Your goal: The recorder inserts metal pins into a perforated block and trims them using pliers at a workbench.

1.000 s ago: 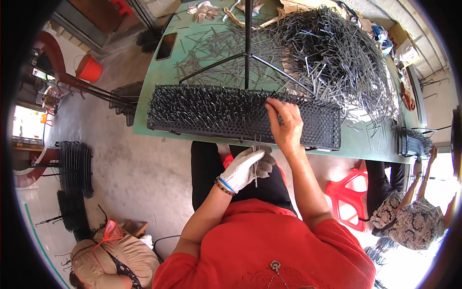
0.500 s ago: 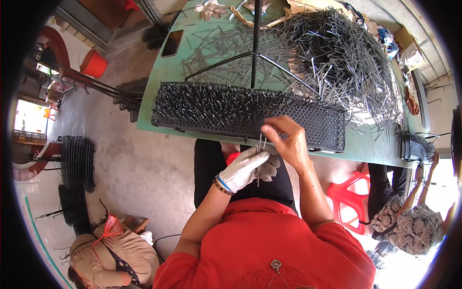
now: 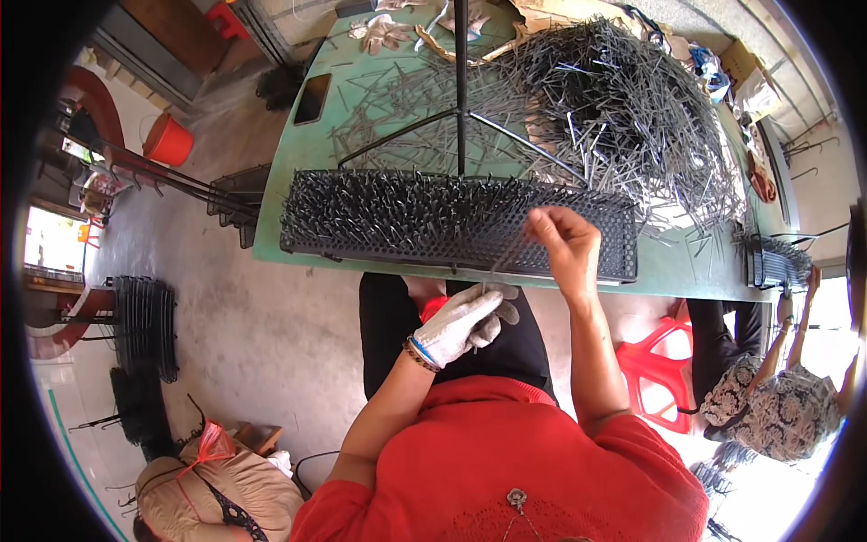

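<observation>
The bare right hand [image 3: 567, 246] pinches one thin metal pin [image 3: 510, 250] between its fingertips, over the front right part of the black perforated tray [image 3: 452, 221], while the white-gloved left hand [image 3: 465, 318] is closed around a small bundle of pins [image 3: 488, 282] just below the tray's near edge, close beside the right hand. The tray, bristling with upright pins on its left part, lies along the near edge of the green counter [image 3: 298, 154]. Beyond it lie a large loose pile of grey pins [image 3: 623, 99] and a black tripod stand [image 3: 461, 90].
</observation>
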Motion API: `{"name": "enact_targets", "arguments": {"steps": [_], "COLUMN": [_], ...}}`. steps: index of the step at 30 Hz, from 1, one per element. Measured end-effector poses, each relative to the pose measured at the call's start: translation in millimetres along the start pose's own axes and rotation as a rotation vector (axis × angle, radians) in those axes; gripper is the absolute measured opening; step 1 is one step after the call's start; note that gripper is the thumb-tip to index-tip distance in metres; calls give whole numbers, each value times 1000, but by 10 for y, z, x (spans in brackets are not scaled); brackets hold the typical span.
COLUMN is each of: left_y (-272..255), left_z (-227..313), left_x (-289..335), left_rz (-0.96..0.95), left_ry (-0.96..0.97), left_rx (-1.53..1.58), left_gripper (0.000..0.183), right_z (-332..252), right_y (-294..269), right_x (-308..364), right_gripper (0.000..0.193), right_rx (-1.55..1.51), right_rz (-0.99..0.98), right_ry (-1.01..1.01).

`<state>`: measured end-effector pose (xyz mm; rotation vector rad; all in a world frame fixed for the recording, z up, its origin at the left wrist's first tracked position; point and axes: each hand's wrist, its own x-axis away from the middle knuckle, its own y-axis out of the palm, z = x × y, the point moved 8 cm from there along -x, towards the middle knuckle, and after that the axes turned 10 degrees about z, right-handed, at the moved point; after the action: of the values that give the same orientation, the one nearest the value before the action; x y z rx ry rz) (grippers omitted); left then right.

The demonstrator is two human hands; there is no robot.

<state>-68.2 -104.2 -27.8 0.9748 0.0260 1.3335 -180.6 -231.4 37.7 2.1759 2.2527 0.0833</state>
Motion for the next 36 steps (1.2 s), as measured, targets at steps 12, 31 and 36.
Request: {"name": "enact_targets", "arguments": {"steps": [12,31,36], "left_y": [-111,-135,-123], "left_z": [-144,-187,-190], "left_x": [-81,-103,-105], "left_rz": [2,-51,-60], "left_ry": [-60,-52,-49], "left_rx": [171,268,274], "left_gripper": [27,30,30], "right_z": [-468,-367,-421], "right_y": [90,-7,144], "right_x": [-145,-54,-20], "right_gripper": [12,10,14], "right_rx": [410,410,453], "right_rz": [179,335,231], "right_ry": [-610,-665,-826]}}
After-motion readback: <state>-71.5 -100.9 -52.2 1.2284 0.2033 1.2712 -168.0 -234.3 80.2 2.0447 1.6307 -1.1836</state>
